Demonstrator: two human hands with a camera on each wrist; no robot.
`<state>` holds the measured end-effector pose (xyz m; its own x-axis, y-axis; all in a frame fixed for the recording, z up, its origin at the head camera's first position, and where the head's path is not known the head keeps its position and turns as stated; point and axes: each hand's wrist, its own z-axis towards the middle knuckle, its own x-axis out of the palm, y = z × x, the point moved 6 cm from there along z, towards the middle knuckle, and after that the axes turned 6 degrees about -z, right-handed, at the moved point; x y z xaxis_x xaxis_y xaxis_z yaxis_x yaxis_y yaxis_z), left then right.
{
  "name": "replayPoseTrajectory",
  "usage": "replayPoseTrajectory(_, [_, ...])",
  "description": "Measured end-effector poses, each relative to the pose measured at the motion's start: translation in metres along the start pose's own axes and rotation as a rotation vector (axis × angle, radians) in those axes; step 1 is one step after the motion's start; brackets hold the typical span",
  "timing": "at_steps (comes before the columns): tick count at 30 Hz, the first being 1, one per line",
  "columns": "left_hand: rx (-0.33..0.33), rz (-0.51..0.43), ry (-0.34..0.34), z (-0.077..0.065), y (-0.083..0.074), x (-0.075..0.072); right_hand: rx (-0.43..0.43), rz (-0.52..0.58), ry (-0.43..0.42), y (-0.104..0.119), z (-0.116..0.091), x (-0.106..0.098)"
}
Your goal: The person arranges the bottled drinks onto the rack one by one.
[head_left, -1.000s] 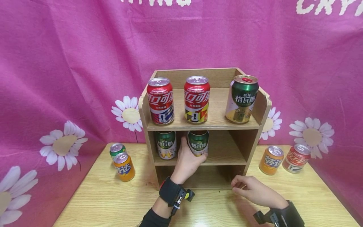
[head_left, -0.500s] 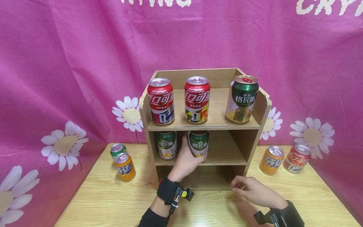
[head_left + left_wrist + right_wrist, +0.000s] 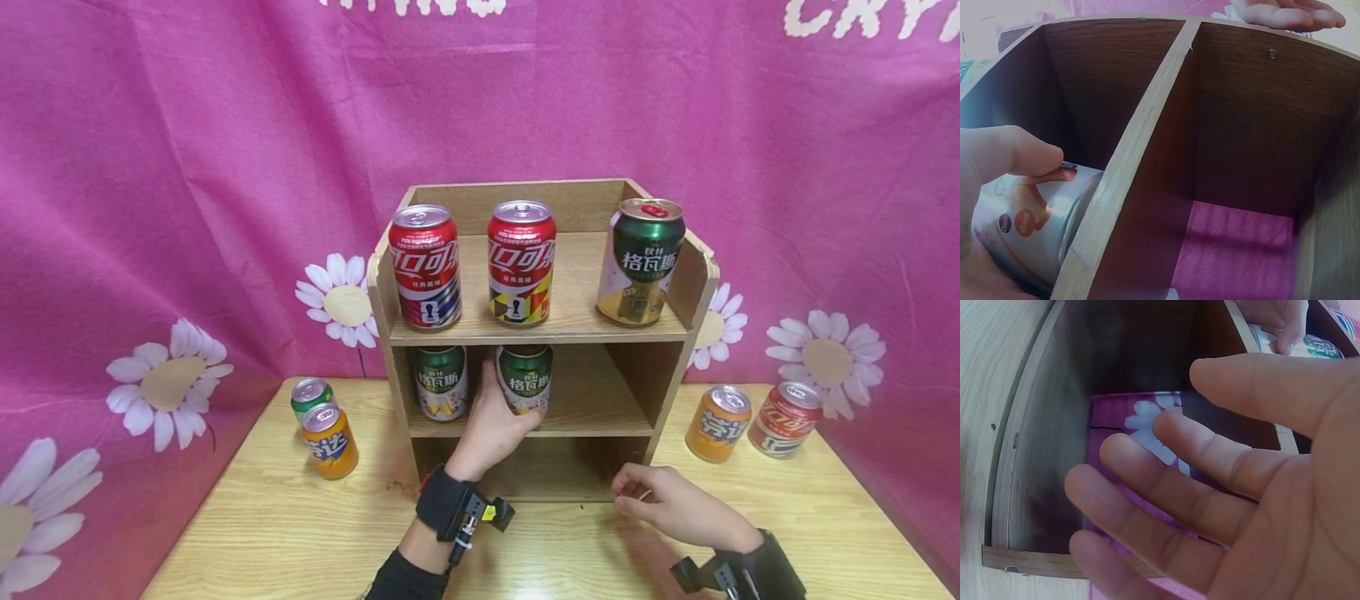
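My left hand (image 3: 491, 429) grips a green and white drink can (image 3: 527, 379) that stands on the middle shelf of the wooden rack (image 3: 536, 337). In the left wrist view the thumb lies along the side of that can (image 3: 1029, 219), whose bottom end is close to the shelf board's front edge. A matching green and white can (image 3: 441, 383) stands to the left on the same shelf. My right hand (image 3: 675, 504) holds nothing. It is by the rack's lower right corner, and the right wrist view shows its loosely bent fingers (image 3: 1147, 481) before the bottom compartment.
Two red cola cans (image 3: 426, 275) and a green and gold can (image 3: 640, 267) stand on the top shelf. On the table (image 3: 255, 517), an orange can (image 3: 330, 446) and a green can (image 3: 307, 392) stand left; another orange can (image 3: 717, 425) and a red can (image 3: 783, 421) stand right.
My left wrist and forearm have shifted slightly to the left, while the hand stays on the can. The right hand and the cans look the same.
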<state>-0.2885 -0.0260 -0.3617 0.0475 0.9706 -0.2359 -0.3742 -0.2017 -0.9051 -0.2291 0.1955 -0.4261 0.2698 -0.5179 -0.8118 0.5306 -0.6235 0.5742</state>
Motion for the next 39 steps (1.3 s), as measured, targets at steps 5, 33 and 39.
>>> replayPoseTrajectory(5, [0.011, 0.024, -0.031, -0.0001, -0.0011, -0.0007, 0.001, 0.009, 0.002, 0.0000, -0.0002, -0.0008])
replayPoseTrajectory(33, [-0.009, -0.074, 0.017, 0.0011, 0.0001, -0.0016, 0.009, 0.009, 0.005, 0.0007, -0.0016, -0.0030])
replayPoseTrajectory(39, [-0.014, -0.094, 0.023, 0.0011, -0.0001, -0.0017, -0.005, 0.017, -0.002, 0.0023, -0.0007, -0.0037])
